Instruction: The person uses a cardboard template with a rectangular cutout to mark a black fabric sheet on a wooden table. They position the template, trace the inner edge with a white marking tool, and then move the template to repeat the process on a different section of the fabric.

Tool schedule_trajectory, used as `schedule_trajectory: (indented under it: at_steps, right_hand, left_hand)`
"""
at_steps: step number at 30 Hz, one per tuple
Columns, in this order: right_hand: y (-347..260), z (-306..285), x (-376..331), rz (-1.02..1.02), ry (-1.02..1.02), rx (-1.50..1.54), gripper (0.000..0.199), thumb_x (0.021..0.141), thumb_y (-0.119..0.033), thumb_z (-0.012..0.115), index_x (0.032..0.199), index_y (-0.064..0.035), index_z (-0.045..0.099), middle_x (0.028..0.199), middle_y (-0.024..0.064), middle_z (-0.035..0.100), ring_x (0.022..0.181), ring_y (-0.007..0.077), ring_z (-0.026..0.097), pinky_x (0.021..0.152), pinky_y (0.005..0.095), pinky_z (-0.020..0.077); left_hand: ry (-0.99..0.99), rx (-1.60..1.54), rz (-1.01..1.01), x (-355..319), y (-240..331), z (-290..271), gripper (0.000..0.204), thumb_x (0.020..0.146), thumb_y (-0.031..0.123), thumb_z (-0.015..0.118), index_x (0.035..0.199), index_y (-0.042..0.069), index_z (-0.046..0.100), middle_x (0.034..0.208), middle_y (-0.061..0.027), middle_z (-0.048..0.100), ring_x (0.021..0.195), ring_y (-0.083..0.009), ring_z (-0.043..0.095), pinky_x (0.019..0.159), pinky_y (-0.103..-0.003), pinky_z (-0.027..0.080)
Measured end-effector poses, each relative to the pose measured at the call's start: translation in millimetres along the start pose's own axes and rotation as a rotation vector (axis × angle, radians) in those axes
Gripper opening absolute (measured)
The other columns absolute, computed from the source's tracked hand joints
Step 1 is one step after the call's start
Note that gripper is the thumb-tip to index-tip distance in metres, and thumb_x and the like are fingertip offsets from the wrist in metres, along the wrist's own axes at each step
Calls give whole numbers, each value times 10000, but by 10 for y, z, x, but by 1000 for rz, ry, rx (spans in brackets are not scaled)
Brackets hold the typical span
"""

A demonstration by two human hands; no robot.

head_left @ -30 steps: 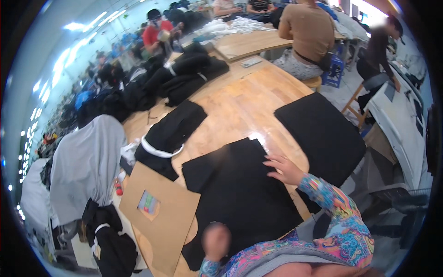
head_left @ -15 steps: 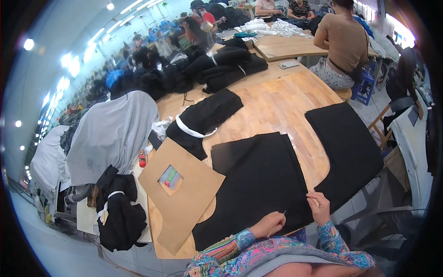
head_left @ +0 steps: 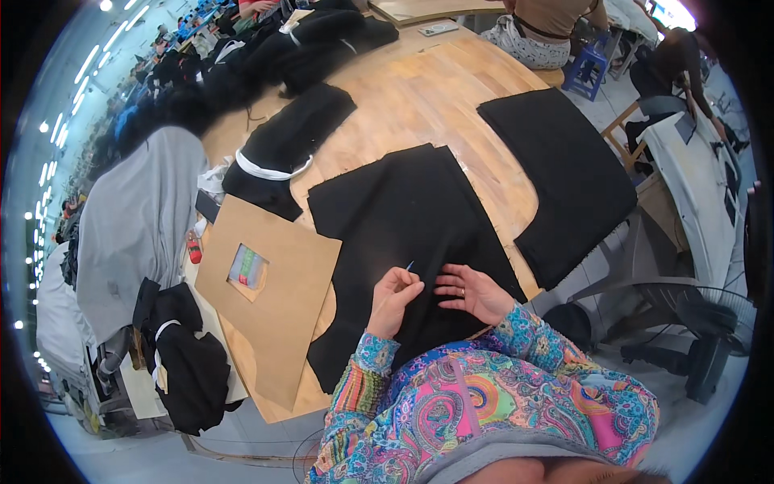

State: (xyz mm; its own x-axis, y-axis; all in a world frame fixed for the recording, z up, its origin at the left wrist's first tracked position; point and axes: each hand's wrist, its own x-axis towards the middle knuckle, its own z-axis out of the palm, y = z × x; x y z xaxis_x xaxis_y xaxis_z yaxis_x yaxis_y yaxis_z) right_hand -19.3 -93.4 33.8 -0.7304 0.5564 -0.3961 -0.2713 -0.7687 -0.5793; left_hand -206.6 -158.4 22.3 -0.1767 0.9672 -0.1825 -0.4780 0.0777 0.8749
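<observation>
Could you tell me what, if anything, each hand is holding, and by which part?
The left hand pinches a thin blue marking tool by its lower end, tip pointing up. The right hand holds nothing; it lies flat on the black fabric.

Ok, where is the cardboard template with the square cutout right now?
In the head view the cardboard template lies flat on the wooden table, on the person's left. Its right edge meets the black fabric piece, just left of the left hand.
</observation>
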Motion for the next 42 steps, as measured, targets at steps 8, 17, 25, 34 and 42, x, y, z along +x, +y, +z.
schedule_trajectory:
  at_steps: [8, 17, 25, 34, 42]
  right_hand:
    - [34, 36, 477, -70, 331, -416, 188, 827, -84, 618, 964, -37, 498, 762, 55, 570, 577, 139, 586, 531, 253, 506]
    - [-116, 308, 430, -438, 187, -499, 75, 849, -48, 562, 917, -40, 531, 755, 37, 574, 645, 120, 601, 568, 230, 500]
    - [123, -26, 530, -595, -40, -1758, 532, 722, -154, 696, 1195, -32, 487, 1255, 157, 432, 1143, 349, 428, 947, 406, 385]
    - [-381, 144, 926, -376, -188, -2166, 751, 631, -290, 773, 1272, -82, 440, 1207, 113, 499, 1107, 292, 467, 902, 433, 373]
    - [-628, 191, 908, -618, -493, -1875, 259, 615, -79, 700, 868, -112, 654, 825, 34, 592, 867, 248, 539, 790, 389, 392]
  left_hand:
    - [6, 937, 542, -379, -232, 141, 237, 693, 36, 722, 796, 35, 508, 867, -102, 593, 822, -257, 578, 719, -310, 467]
    - [132, 1245, 553, -537, -407, -158, 289, 706, -48, 610, 934, 28, 451, 1095, -189, 551, 970, -329, 544, 806, -384, 433]
    - [220, 1104, 487, -579, -312, -122, 357, 691, 35, 734, 888, 2, 439, 1022, -199, 549, 800, -307, 582, 699, -336, 496]
    - [136, 1094, 175, -944, -367, -191, 451, 659, 99, 772, 949, 20, 435, 1020, -175, 529, 871, -327, 535, 741, -362, 472]
    - [178, 1183, 450, -870, -276, -203, 412, 656, 59, 745, 930, 41, 437, 1082, -183, 538, 973, -337, 532, 829, -379, 441]
